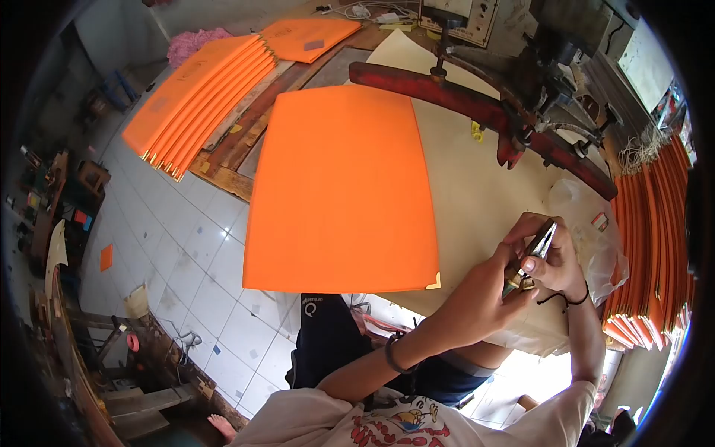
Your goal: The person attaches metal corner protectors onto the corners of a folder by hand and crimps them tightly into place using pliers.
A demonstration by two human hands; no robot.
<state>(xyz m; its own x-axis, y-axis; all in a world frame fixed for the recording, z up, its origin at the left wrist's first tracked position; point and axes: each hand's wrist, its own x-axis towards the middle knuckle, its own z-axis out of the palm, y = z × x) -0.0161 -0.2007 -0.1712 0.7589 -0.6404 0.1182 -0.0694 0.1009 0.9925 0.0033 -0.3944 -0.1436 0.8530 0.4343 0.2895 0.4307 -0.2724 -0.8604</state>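
In front of me lies a large orange folder, its back turned up and a gold metal corner on its near right corner. To the right of it, my two hands meet around a small metal tool that looks like pliers. My right hand is closed on the tool, thumb against its side. The fingers of my left hand close on its lower part, where something brass-coloured shows between the hands. My fingers partly hide both the tool and that small piece.
A red and black cast-metal machine arm crosses the back right of the table. Orange folders are stacked at the left and far right. A clear plastic bag lies beyond my right hand, and a yellow item lies below the arm.
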